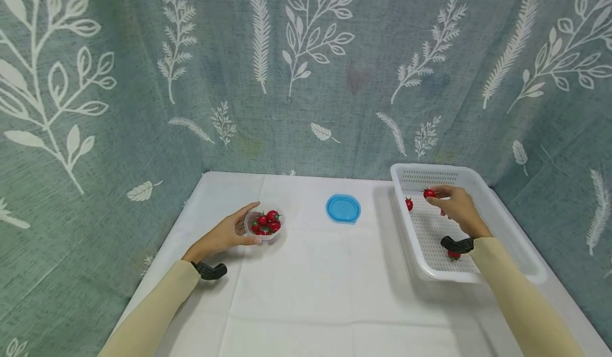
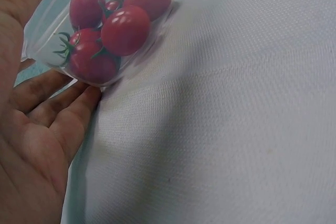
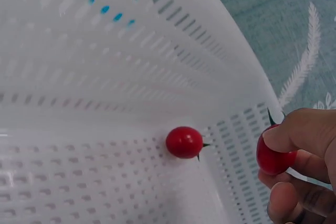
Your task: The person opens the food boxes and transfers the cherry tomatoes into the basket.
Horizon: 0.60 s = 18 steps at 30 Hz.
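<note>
At the left, a left hand (image 1: 226,235) in a cream sleeve (image 1: 148,312) curves its thumb and fingers around a small, clear, smooth plastic tub (image 2: 46,43), grasping it at the sides. Inside the tub, just beside that grip, is a heap of glossy red cherry tomatoes (image 2: 126,31), round to oval, with spiky green stem tops. Under the tub spreads a white tablecloth (image 1: 296,293) with a fine woven grain. To the right of this grip, well apart, a flat, rounded lid of translucent blue plastic (image 1: 343,209) lies on the cloth.

Farther right is a large rectangular basket of white plastic (image 1: 423,266), rounded at the corners, its floor pierced with small holes and its walls with slots. Left of the right hand's grip, a shiny oval tomato (image 1: 409,204) rests against the basket's wall. Over the basket, the right hand (image 1: 456,208) pinches another red tomato (image 3: 274,153) between thumb and fingers, green stem top upward. Nearer the wearer than this grip, one more tomato (image 1: 453,255) sits partly hidden beside the black wrist device (image 1: 457,244).
</note>
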### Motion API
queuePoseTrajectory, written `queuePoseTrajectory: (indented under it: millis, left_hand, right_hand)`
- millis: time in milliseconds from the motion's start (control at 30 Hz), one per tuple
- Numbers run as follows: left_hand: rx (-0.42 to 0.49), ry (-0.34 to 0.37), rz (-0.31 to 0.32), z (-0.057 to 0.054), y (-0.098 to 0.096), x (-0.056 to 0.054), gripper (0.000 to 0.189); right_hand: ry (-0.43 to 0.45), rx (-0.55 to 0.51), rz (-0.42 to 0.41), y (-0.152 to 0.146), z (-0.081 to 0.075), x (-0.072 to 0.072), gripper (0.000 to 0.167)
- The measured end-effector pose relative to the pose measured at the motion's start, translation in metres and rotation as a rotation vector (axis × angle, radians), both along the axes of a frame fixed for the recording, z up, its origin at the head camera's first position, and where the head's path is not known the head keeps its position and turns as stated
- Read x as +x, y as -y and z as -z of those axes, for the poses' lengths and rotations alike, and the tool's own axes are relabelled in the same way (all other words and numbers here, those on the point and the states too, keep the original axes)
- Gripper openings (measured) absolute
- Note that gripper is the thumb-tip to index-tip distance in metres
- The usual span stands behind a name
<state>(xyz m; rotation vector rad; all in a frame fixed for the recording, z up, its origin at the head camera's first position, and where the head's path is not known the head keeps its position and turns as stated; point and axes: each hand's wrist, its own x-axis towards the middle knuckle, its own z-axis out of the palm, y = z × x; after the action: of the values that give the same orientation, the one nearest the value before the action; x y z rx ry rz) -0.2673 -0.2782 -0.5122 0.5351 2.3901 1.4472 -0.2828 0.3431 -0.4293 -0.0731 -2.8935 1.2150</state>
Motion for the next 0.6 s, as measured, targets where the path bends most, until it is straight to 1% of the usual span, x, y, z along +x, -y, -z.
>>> queuePoseTrajectory:
  millis: [167, 333, 500, 600]
  left_hand:
    - [0.008, 0.005, 0.006, -0.0001, -0.0001, -0.0003, 0.108]
    - [0.009, 0.012, -0.004, 0.0006, 0.0004, -0.0010, 0.108]
    - [0.002, -0.012, 0.001, 0.0011, 0.0005, 0.0011, 0.105]
    - [0.003, -0.024, 0.004, 0.0018, 0.0006, 0.0004, 0.104]
  right_hand:
    - [0.002, 0.037, 0.022, -0.0060, 0.0033, 0.0001, 0.053]
    - [-0.004, 0.059, 0.044, -0.0055, 0.0053, 0.0019, 0.051]
    - [-0.012, 0.098, 0.069, -0.0059, 0.0081, 0.0035, 0.053]
    - [-0.022, 0.106, 0.084, -0.0061, 0.0085, 0.0039, 0.054]
